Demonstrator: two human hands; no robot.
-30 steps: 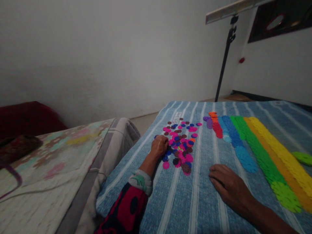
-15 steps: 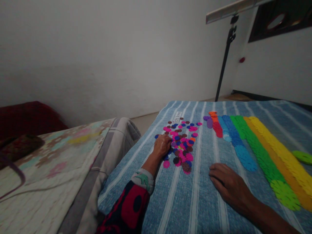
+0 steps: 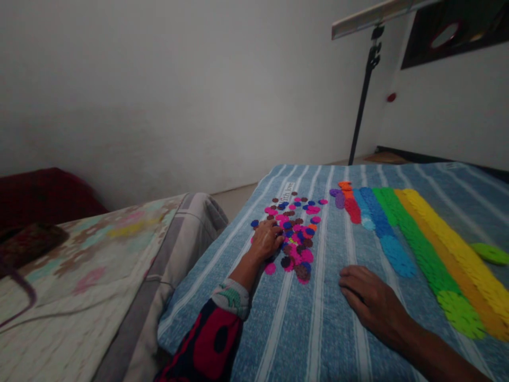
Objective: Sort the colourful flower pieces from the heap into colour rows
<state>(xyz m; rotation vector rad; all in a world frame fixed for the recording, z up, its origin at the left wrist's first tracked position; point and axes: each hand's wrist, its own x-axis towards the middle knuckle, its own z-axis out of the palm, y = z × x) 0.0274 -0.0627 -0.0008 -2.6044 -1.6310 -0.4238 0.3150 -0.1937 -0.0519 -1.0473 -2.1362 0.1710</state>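
My left hand point(image 3: 267, 240) lies over the left side of a loose heap of notched plastic discs point(image 3: 296, 246) in pink, dark blue and brown. Its fingers are a little apart and touch the discs; whatever lies under the palm is hidden. My right hand point(image 3: 368, 292) rests palm down on the blue striped cloth point(image 3: 330, 318), fingers lying loosely, with nothing visible in it. To its right run long overlapping rows of discs: a blue row point(image 3: 377, 212), a green row point(image 3: 417, 249) and a yellow row point(image 3: 449, 241). Shorter red discs point(image 3: 352, 210) and purple discs point(image 3: 339, 199) sit farther back.
A second bed or table with a flowered cover point(image 3: 119, 254) stands at the left, separated by a gap. Behind the striped cloth rises a black stand point(image 3: 361, 106) against the white wall point(image 3: 178, 95). A lime-green disc piece point(image 3: 491, 253) lies at the far right.
My left hand has shifted slightly right and its fingers have spread out over the disc heap. My right hand stays in place on the cloth. The view has turned slightly.
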